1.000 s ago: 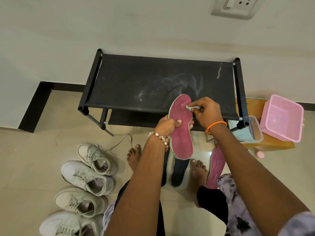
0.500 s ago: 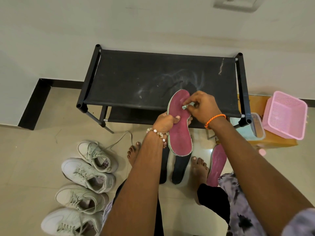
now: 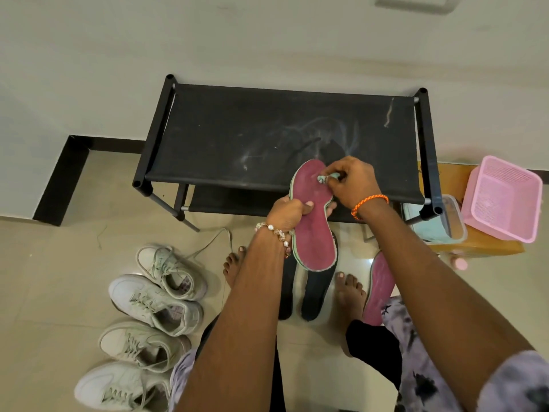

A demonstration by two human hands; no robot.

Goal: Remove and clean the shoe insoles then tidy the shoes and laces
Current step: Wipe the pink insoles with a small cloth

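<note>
Beige tiled floor [image 3: 53, 286] under your feet: four white sneakers [image 3: 154, 304] in a column at left, two dark insoles [image 3: 312, 295] side by side, one pink insole [image 3: 378, 289], and a black shoe rack [image 3: 282, 138] by the wall.

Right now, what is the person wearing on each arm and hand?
Both forearms are bare, no gloves. The left hand has a bracelet of pale pearly beads at the wrist. The right hand has an orange braided thread band. A grey-and-black patterned sleeve covers the right upper arm.
</note>
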